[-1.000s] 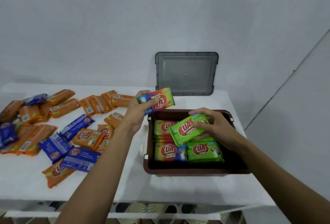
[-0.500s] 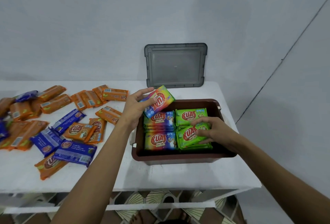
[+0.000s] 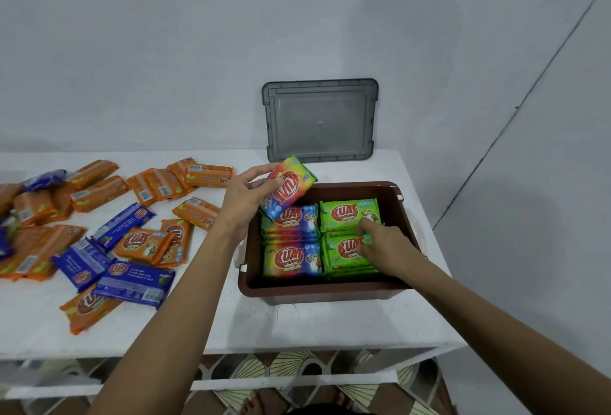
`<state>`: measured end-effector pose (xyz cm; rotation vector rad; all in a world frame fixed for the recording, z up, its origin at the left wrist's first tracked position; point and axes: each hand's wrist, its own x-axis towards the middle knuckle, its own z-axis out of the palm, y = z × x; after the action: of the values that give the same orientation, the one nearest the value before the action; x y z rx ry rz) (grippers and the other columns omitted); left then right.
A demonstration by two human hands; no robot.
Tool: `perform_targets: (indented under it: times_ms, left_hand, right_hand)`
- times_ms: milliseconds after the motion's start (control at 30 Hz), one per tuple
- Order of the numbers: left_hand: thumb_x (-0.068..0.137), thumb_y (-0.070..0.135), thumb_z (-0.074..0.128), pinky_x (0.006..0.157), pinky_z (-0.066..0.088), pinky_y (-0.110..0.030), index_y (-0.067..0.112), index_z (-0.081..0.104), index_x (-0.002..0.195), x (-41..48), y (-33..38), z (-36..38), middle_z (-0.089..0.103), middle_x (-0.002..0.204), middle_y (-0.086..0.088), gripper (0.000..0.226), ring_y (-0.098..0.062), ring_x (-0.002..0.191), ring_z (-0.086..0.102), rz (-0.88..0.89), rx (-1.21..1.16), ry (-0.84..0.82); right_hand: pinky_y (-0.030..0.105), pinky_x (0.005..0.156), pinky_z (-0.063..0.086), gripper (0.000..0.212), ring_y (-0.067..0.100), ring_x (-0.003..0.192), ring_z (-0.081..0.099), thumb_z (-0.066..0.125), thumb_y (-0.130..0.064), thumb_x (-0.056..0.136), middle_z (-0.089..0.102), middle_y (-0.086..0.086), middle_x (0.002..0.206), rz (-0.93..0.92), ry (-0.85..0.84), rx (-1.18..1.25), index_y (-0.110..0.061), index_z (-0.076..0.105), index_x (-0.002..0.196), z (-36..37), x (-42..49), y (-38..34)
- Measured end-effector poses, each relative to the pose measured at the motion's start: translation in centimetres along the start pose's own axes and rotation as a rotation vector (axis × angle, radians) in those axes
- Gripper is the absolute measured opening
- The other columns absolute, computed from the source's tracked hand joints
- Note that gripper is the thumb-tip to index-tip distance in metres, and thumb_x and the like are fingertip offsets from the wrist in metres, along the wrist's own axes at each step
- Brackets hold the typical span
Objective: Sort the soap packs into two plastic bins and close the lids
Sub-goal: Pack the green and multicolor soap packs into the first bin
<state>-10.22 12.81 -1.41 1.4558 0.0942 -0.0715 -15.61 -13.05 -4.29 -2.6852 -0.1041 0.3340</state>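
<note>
A brown plastic bin stands on the white table, on its right part. Inside lie rainbow soap packs stacked on the left and green soap packs stacked on the right. My left hand grips one rainbow pack, tilted, above the bin's far left corner. My right hand is inside the bin, its fingers resting on top of the near green pack. A grey bin lid leans upright against the wall behind the bin.
Several orange soap packs and blue soap packs lie scattered over the left half of the table. The table's front edge runs just below the bin. Patterned floor shows beneath. A wall corner is at the right.
My right hand lowered the green pack onto the near right stack and now lies on top of it. My left hand brought the rainbow pack down closer to the bin's far left corner.
</note>
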Motion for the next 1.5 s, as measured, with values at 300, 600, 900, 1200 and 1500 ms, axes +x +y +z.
perform_targets:
  times_ms: [300,600,900,1200,1500]
  left_hand:
    - [0.088,0.010,0.067,0.076,0.059,-0.037,0.029,0.060,0.125,0.0,0.1,0.1,0.070,0.108,-0.009,0.042,-0.023,0.099,0.069,0.007,0.021,-0.036]
    - [0.087,0.011,0.068,0.077,0.059,-0.040,0.028,0.056,0.121,-0.6,0.9,0.3,0.063,0.113,-0.013,0.039,-0.027,0.106,0.066,-0.005,-0.015,-0.078]
    - [0.086,0.009,0.069,0.064,0.058,-0.027,0.020,0.047,0.100,-1.4,0.6,1.1,0.062,0.113,-0.015,0.029,-0.023,0.096,0.070,-0.008,-0.147,0.000]
    - [0.082,0.021,0.074,0.073,0.060,-0.041,0.013,0.044,0.084,-1.6,0.4,-0.2,0.065,0.100,-0.009,0.031,-0.022,0.097,0.069,0.075,0.104,-0.025]
    - [0.095,0.030,0.057,0.071,0.046,-0.021,0.019,0.059,0.091,-0.9,0.0,-2.7,0.063,0.096,0.009,0.011,-0.001,0.087,0.058,0.371,0.788,0.105]
  right_hand:
    - [0.031,0.067,0.046,0.018,0.028,0.083,0.059,0.057,-0.024,0.096,0.062,0.011,0.107,-0.007,0.001,-0.064,-0.015,0.055,0.111,-0.6,0.2,0.0]
    - [0.027,0.055,0.045,0.016,0.015,0.053,0.057,0.056,-0.029,0.097,0.066,-0.001,0.070,-0.138,0.239,0.160,-0.016,0.061,0.105,-2.8,1.0,-3.0]
    - [0.039,0.080,0.061,0.042,0.024,0.087,0.074,0.067,-0.024,0.091,0.069,0.016,0.108,-0.007,-0.019,1.183,-0.024,0.049,0.129,-0.9,1.1,-8.1]
    - [0.028,0.071,0.055,0.033,0.024,0.097,0.070,0.066,-0.006,0.091,0.068,0.015,0.113,0.056,0.031,1.430,-0.014,0.062,0.122,-0.5,2.2,-8.7]
    - [0.029,0.074,0.058,0.034,0.021,0.104,0.069,0.065,-0.011,0.091,0.071,0.007,0.111,-0.106,-0.071,1.136,-0.024,0.063,0.123,-1.0,1.1,-6.8]
